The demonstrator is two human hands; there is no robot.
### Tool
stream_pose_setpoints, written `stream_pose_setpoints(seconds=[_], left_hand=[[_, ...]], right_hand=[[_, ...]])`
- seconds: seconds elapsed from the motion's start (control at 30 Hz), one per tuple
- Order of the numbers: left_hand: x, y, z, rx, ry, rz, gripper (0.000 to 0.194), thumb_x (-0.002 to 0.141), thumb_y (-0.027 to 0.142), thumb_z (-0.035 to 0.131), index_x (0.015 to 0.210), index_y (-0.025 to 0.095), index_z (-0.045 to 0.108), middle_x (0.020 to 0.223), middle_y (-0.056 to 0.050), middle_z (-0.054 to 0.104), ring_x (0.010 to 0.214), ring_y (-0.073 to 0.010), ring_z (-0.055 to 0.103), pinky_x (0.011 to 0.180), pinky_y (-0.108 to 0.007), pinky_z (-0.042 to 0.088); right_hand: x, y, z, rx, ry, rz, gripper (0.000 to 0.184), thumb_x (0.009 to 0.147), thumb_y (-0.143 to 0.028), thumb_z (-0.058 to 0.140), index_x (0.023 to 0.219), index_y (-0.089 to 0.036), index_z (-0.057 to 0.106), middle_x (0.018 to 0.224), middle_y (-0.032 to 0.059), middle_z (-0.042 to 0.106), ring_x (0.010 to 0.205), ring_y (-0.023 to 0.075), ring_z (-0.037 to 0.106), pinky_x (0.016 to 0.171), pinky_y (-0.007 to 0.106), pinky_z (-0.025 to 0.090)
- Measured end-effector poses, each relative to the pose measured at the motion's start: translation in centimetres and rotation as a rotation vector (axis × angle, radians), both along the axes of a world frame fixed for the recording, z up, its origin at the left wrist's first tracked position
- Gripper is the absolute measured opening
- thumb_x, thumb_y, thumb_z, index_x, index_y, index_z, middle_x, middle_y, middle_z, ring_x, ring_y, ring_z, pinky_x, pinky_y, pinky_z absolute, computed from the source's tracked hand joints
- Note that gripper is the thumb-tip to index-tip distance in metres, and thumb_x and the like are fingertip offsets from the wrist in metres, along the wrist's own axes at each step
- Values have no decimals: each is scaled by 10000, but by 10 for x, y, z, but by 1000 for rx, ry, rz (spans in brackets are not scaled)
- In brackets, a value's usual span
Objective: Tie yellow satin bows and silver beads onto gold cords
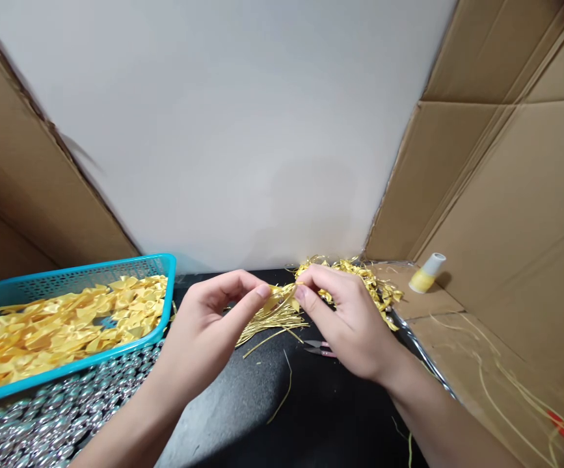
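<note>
Between my two hands, above the black table, is a small yellow ribbon bow [280, 294]. My left hand [218, 318] pinches its left side between thumb and forefinger. With thumb and forefinger closed at its right side, my right hand [343, 312] grips the bow and what looks like a thin gold cord. Fingertips hide part of the bow. Just below lies a bundle of gold cords [274, 323]. Thread snips [319, 349] rest on the table beneath my right hand, their handles partly covered by it.
At left stands a turquoise basket [172, 286] of yellow bows [67, 325], with many shiny silver beads [67, 406] in front. Behind my right hand is a pile of gold bows with cords [374, 286]. A yellow thread spool [427, 273] stands on cardboard at right. Cardboard walls [496, 162] flank the table.
</note>
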State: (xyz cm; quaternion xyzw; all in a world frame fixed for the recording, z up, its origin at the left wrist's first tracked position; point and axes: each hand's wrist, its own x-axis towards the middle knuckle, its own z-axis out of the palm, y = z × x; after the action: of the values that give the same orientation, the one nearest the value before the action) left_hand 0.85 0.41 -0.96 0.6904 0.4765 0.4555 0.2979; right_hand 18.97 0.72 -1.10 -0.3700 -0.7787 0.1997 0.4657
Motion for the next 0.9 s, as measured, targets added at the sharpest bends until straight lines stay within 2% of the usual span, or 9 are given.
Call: stream_pose_setpoints(seconds=[0.17,0.27,0.37,0.47,0.57,0.73,0.9], left_hand=[[0,0,0,24,-12,30,268,848,364,577,642,195,607,591,33,581,577,-115,520,533,-211,407],[0,0,-1,50,22,68,264,849,369,569,653,194,598,593,34,569,571,-116,507,529,-220,396],[1,-2,-2,113,89,116,252,849,365,572,665,195,598,606,32,576,581,-122,505,546,-235,396],[2,-4,-2,172,153,108,227,853,344,578,683,198,616,625,30,609,601,-127,526,575,-245,406],[1,-6,-2,190,162,79,229,865,332,571,680,203,611,618,40,601,592,-118,515,576,-237,401],[-2,-6,0,122,84,29,210,881,344,554,725,215,610,644,45,591,620,-115,512,572,-213,403],[-1,-4,2,76,6,6,229,872,356,558,703,211,612,620,41,571,593,-109,484,536,-193,392]], right_hand=[[2,5,-2,-20,6,-2,221,923,-183,477,716,-182,555,656,-41,553,621,89,499,600,234,374],[0,3,-4,122,23,-136,54,838,-156,582,792,-183,571,717,-35,569,689,104,524,668,254,385],[-2,0,-5,263,-21,-217,162,752,-209,689,834,-178,553,761,-25,567,737,128,529,715,288,367],[-2,-1,-7,314,-167,-208,126,849,-277,612,794,-177,559,737,-17,586,709,133,520,718,317,321],[0,3,-8,305,-230,-186,231,938,-213,459,733,-173,556,675,-19,565,654,120,493,698,319,294],[1,7,-8,290,-75,-159,237,927,-177,464,711,-164,561,619,-35,518,598,97,457,666,296,297],[-1,7,-9,312,-24,-173,237,915,-156,486,688,-162,554,591,-47,502,565,85,436,650,290,294]])
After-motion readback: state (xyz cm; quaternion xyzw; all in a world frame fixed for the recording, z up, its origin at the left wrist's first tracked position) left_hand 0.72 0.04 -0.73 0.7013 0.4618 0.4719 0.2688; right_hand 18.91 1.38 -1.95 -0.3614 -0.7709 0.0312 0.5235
